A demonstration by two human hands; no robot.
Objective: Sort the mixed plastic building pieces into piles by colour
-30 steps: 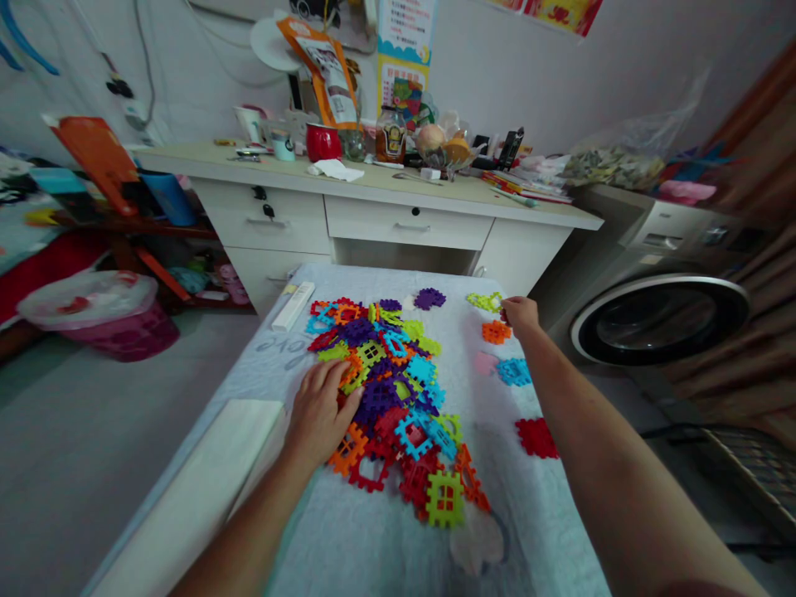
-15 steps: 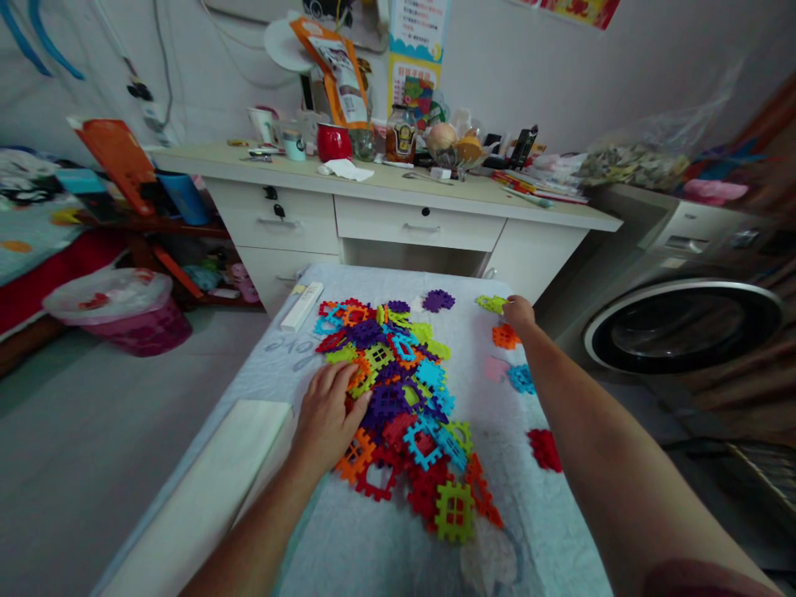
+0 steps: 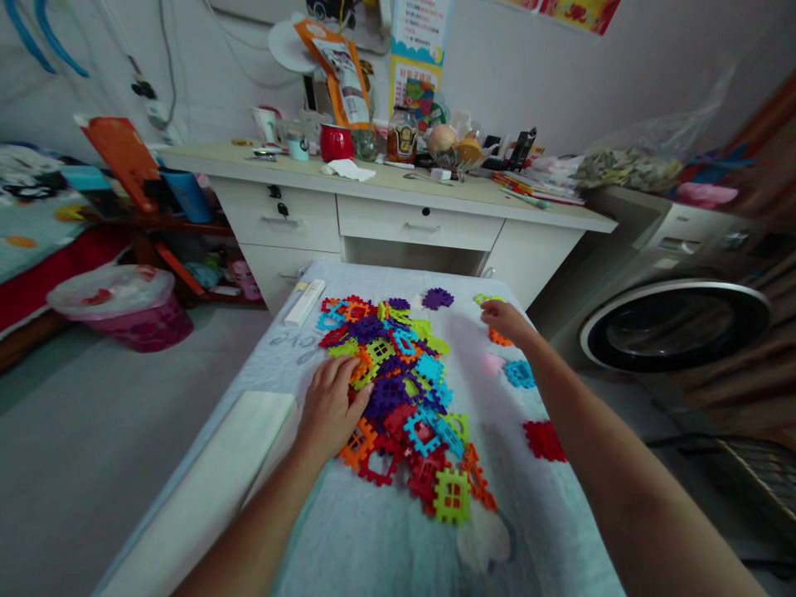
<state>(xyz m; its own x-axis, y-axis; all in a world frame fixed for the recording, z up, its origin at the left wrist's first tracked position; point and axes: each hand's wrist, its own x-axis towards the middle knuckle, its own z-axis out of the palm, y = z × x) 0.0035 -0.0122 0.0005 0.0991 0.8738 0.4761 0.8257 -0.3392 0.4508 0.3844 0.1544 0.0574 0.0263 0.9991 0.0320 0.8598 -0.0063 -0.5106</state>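
Observation:
Flat, notched plastic building pieces in several colours lie heaped on a cloth-covered table [image 3: 373, 547]. At the heap's left side my left hand [image 3: 329, 406] rests with fingers spread, touching the pieces near an orange one [image 3: 359, 444] and a purple one [image 3: 386, 400]. My right hand [image 3: 507, 322] is at the right, its fingers curled together and nothing visible in them. Just past its fingertips lies a lime green piece [image 3: 485, 298]. An orange piece [image 3: 499, 337] shows partly under the hand. Nearer me are a blue piece [image 3: 520, 374] and a red piece [image 3: 545, 440].
A purple piece [image 3: 438, 298] lies alone at the table's far side. A white remote-like bar [image 3: 305, 303] and a long white box [image 3: 224, 464] lie along the left. Behind stands a cluttered desk [image 3: 385, 186]; a washing machine [image 3: 659, 274] is at the right.
My right hand has let go of the lime green piece and moved slightly left and nearer me. That piece stays lying on the cloth. My left hand has kept its place on the heap.

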